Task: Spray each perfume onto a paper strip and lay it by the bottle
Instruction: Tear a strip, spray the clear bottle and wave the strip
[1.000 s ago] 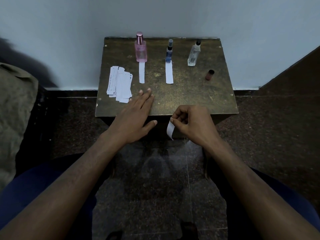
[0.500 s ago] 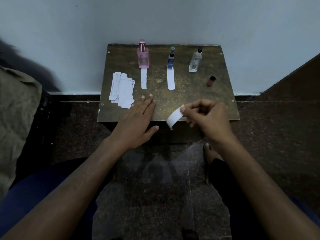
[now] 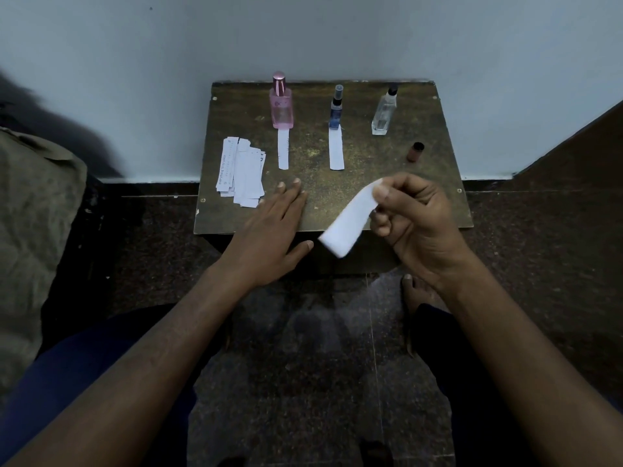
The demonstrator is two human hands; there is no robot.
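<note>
Above the near edge of the small dark speckled wooden table [image 3: 377, 170], a blank white paper strip [image 3: 349, 221] hangs pinched at its upper end between thumb and fingertips of the right hand [image 3: 413, 219], other fingers curled in; strip droops down-left, free end off the table edge, so it's airborne, touching nothing else. Likely held by 1 end to keep the rest clean for spraying

Left hand [image 3: 269, 230] lies flat, fingers straight, palm down on the table's near edge just beside the loose pile of white paper strips [image 3: 241, 171], holding nothing; looks like it's just steadying

At the back, 3 bottles in a row near the wall: pink square glass perfume bottle with pink cap [image 3: 280, 102], slim blue spray bottle with dark nozzle [image 3: 336, 109], clear tilted-looking glass bottle with black nozzle [image 3: 384, 112]. White strip [image 3: 283, 148] lies lengthwise right in front of the pink 1, another white strip [image 3: 336, 148] right in front of the blue 1, each touching or nearly touching its bottle base, so those 2 read as done. Nothing lies in front of the clear bottle; small brown cylindrical cap [image 3: 414, 152] sits on its side near it, probably its cap, taken off for spraying

Judgement: held strip is for the clear bottle; can't tell if sprayed yet. Risk: limp strip folding when laid
</note>
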